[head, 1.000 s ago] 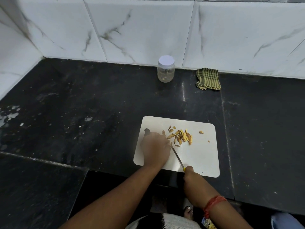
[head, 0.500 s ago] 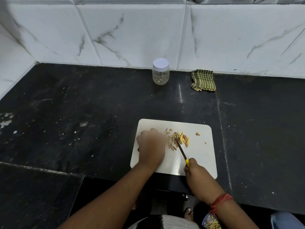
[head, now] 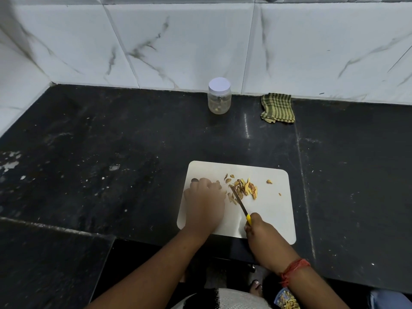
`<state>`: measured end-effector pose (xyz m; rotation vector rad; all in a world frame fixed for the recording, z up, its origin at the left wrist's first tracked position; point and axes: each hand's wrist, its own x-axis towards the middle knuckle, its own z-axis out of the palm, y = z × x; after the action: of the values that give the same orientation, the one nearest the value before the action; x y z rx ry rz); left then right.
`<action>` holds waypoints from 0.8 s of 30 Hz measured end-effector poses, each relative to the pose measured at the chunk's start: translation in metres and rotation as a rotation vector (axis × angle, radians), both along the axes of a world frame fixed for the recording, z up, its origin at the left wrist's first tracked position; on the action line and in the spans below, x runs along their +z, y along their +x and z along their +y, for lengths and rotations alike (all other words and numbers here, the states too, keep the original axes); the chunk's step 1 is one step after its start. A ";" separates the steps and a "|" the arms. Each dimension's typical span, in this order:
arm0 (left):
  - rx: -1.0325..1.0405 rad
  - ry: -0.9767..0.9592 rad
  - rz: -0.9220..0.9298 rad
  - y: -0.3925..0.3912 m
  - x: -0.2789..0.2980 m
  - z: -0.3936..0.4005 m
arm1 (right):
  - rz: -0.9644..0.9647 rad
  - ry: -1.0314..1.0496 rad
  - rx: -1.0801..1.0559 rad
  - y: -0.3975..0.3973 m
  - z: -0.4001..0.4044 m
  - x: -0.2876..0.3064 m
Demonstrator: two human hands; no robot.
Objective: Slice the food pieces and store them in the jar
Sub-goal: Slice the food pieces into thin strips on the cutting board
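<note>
**Slicing on the board, jar waiting at the wall**

The right hand (head: pixel 259 230) is gripping a yellow-handled knife (head: pixel 239 202), its blade lying among the food pieces (head: pixel 244 188). The left hand (head: pixel 206 202) is resting curled on the cutting board (head: pixel 272 210); whether it pinches anything cannot be told. The lidded jar (head: pixel 219 96) is standing well apart, a few scraps showing at its bottom.

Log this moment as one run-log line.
phase: slicing | right hand: grips knife | left hand: on cutting board | jar: lidded, apart
</note>
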<state>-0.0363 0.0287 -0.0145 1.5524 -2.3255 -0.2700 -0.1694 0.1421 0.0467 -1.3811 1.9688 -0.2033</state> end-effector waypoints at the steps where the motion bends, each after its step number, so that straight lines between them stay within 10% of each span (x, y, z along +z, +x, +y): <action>1: -0.011 0.007 0.006 0.002 -0.001 -0.001 | 0.006 -0.004 0.007 0.002 -0.001 -0.001; 24: 0.200 0.313 0.181 -0.012 0.002 -0.007 | 0.069 0.052 0.045 0.024 -0.010 -0.019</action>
<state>-0.0485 0.0217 -0.0129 1.8049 -2.0434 -0.7201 -0.1452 0.1322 0.0274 -1.4142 1.9826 -0.0839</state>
